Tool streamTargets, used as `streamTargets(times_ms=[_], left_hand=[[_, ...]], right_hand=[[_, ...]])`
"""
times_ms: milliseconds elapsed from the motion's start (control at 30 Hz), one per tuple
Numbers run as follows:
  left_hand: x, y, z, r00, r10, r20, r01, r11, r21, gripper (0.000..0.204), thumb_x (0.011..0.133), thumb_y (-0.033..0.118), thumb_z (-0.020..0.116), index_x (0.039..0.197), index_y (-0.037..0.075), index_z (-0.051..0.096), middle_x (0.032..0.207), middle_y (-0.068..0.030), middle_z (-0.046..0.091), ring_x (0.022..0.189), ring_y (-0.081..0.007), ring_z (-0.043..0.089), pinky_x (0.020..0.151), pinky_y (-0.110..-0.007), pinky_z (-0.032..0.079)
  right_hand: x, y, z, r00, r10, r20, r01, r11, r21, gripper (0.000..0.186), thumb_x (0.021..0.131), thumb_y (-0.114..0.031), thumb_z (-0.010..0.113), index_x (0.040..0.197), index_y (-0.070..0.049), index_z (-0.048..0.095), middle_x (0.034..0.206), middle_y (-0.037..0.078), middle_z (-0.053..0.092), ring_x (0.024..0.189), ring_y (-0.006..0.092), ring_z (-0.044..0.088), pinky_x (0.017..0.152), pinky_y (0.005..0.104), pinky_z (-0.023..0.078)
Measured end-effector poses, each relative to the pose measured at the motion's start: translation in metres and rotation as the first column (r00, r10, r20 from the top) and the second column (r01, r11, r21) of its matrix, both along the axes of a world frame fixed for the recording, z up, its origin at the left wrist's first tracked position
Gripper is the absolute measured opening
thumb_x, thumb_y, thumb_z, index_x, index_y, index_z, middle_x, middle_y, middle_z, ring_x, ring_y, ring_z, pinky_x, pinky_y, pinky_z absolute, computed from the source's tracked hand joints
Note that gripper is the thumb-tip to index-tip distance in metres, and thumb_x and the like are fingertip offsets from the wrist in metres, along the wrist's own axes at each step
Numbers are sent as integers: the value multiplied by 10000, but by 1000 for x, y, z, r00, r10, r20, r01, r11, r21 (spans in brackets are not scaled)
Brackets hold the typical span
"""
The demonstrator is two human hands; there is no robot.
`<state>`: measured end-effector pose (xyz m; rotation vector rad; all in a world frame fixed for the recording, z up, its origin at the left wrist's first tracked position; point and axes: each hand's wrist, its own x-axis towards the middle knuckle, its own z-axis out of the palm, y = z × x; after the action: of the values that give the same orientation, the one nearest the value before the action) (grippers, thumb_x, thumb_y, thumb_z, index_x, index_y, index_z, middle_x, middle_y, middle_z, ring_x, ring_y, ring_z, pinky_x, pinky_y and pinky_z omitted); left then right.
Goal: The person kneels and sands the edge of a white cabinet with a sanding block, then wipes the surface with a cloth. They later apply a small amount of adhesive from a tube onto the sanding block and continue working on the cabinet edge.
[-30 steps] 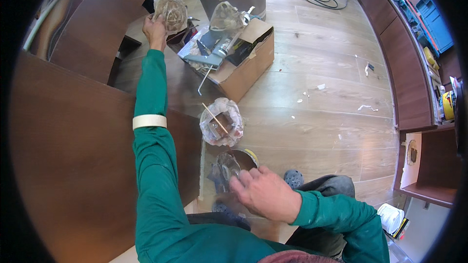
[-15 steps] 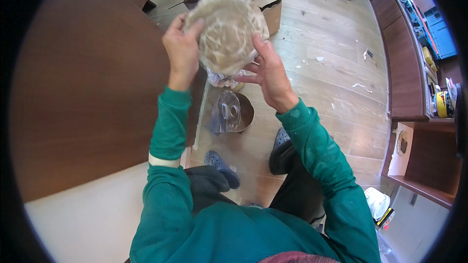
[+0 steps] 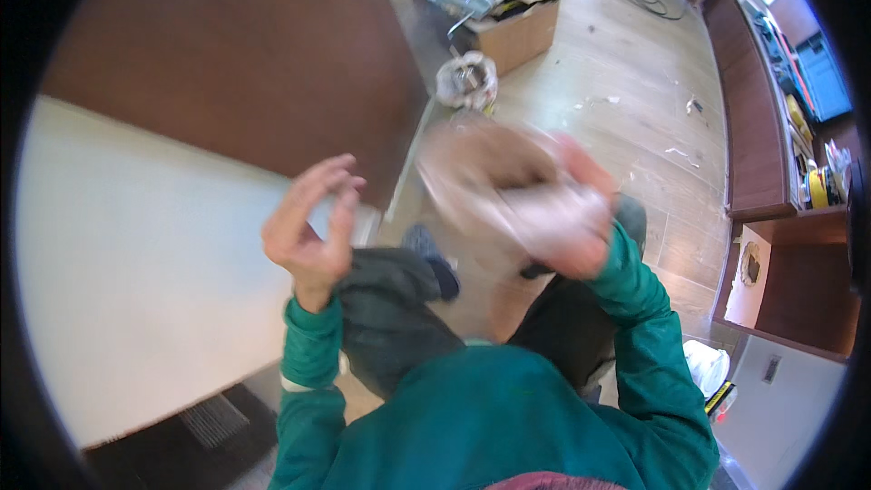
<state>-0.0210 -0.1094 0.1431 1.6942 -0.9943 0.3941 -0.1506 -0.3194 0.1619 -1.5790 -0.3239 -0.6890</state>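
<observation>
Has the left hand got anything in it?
Empty: the left hand is open, nothing between its fingers; the blurred thing is in the right hand.

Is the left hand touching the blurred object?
No, the left hand is open and apart from the blurred object, which the right hand holds.

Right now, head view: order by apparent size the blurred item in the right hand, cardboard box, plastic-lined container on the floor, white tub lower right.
1. Blurred item, nearest the camera
2. Cardboard box
3. Plastic-lined container and white tub: too alike to rank
</observation>
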Motion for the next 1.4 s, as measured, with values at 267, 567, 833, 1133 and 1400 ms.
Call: streamTargets(times_ms=[267, 567, 833, 1133, 1400], left_hand=[[28, 60, 2, 956, 37, -291, -68, 993, -97, 132, 914, 1, 605, 966, -89, 687, 922, -176, 719, 748, -224, 707, 724, -285, 545], [90, 11, -110, 929, 129, -346, -10, 946, 325, 200, 863, 177, 707, 927, -12, 724, 774, -123, 717, 686, -168, 688, 634, -274, 514], [108, 9, -113, 929, 204, -307, -45, 889, 456, 255, 825, 268, 700, 896, 24, 722, 791, -174, 698, 750, -339, 682, 693, -378, 521], [94, -8, -142, 959, 142, -246, 49, 770, 636, 268, 832, 285, 665, 881, 25, 705, 781, -186, 683, 773, -388, 662, 695, -447, 511], [54, -90, -197, 966, 75, -246, 105, 758, 644, 383, 803, 370, 690, 854, -9, 692, 784, -238, 670, 795, -400, 665, 729, -455, 521]], right_hand=[[-62, 16, -36, 964, -111, -242, 234, 787, 570, 328, 822, -119, 617, 1112, 33, 602, 918, 130, 667, 838, 224, 656, 716, 293, 517], [-30, -19, -144, 651, -293, -700, 643, 703, 303, 308, 785, -56, 587, 1077, 24, 644, 925, 54, 659, 802, 134, 615, 698, 250, 491], [53, -60, -319, 419, 0, -908, 772, 527, 357, 276, 764, -208, 694, 902, 31, 676, 792, 127, 674, 628, 213, 648, 573, 354, 507], [58, -34, -365, 294, -672, -680, 383, 735, -560, 483, 819, -212, 610, 1296, -141, 585, 1177, 214, 637, 1070, 392, 615, 929, 433, 494], [61, -11, -348, 487, -746, -454, 70, 552, -831, 455, 762, -127, 636, 1207, -97, 551, 1293, 168, 524, 937, 418, 629, 810, 497, 530]])
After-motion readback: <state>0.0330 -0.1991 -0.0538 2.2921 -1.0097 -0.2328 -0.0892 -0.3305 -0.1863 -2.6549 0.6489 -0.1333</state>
